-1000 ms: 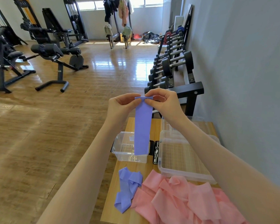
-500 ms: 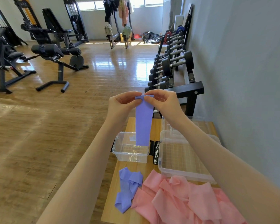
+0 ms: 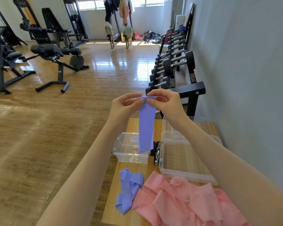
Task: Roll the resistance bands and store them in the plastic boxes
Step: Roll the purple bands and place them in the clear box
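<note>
Both hands are raised above the wooden table point(image 3: 134, 126), the left hand point(image 3: 124, 108) and right hand point(image 3: 167, 104) each pinching the rolled top edge of the purple band point(image 3: 146, 128), whose loose end hangs down in front of the small clear box point(image 3: 129, 154). The large clear box point(image 3: 183, 159) sits just right of it, near the grey wall. A second purple band point(image 3: 127, 188) and the pink bands point(image 3: 183, 203) crowd the near edge; bare floor lies left.
</note>
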